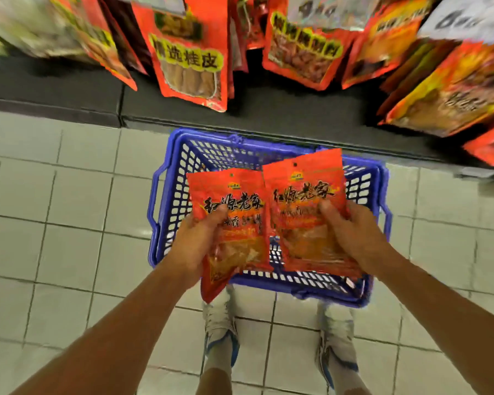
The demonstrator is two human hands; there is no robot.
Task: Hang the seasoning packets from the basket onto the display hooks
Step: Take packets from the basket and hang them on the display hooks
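Your left hand point(196, 238) grips one seasoning packet point(234, 223) and your right hand point(351, 232) another packet point(305, 206), both above the blue basket point(166, 201). Keep each top hole free, then raise them to the hooks one by one.

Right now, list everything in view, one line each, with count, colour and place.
Held packets: two, red, one in the left hand, one in the right hand, above the basket.
Basket: one, blue, on the floor below the shelf edge.
Hanging packets: several, mostly red, blurred, along the top.
Shelf base: one, dark grey, under the hanging packets.
Floor tiles: pale grey, all round.
Shoes: two, white with blue, below the basket.
Left hand: grips its packet.
Right hand: grips its packet.
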